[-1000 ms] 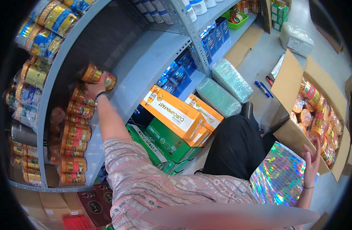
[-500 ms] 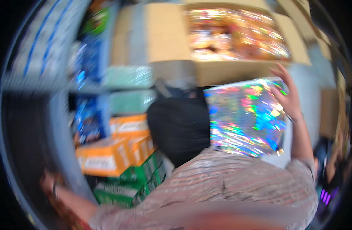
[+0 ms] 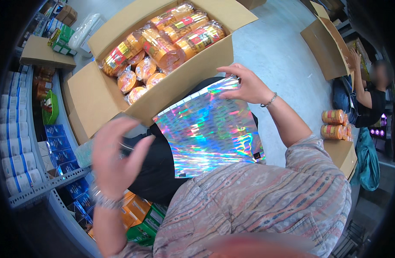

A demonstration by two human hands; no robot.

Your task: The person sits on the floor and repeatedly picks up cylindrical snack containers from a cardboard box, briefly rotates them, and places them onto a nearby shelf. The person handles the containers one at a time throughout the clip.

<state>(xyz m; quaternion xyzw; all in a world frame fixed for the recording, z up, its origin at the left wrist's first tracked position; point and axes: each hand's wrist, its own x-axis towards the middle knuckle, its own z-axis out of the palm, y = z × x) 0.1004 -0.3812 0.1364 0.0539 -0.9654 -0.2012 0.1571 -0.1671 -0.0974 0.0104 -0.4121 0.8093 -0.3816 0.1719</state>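
A shiny holographic sheet of stickers (image 3: 208, 133) rests over my lap, a grid of small labels on it and a dark square near each lower corner. My right hand (image 3: 247, 87) grips its upper edge near the right corner, thumb over the front. Left of the sheet, my left hand (image 3: 115, 157) is raised and slightly blurred, thumb apart from the fingers, holding nothing. Beyond the sheet stands an opened carton (image 3: 184, 77), filled with plastic-wrapped jars (image 3: 161, 47) of orange snacks, some lying on their sides, with orange lids showing on others.
Metal shelving (image 3: 46, 189) at left holds white-and-blue rolls (image 3: 16, 133) and blue packs (image 3: 61, 144). Orange and green boxes (image 3: 143, 228) sit low beside me. At right, more jars (image 3: 333, 124) top a carton, and a person (image 3: 369, 101) works at another open carton (image 3: 324, 49).
My left hand has come up from the shelf at lower left, toward the sheet. My view has turned, so the carton of jars now appears further left. My right hand still holds the sheet.
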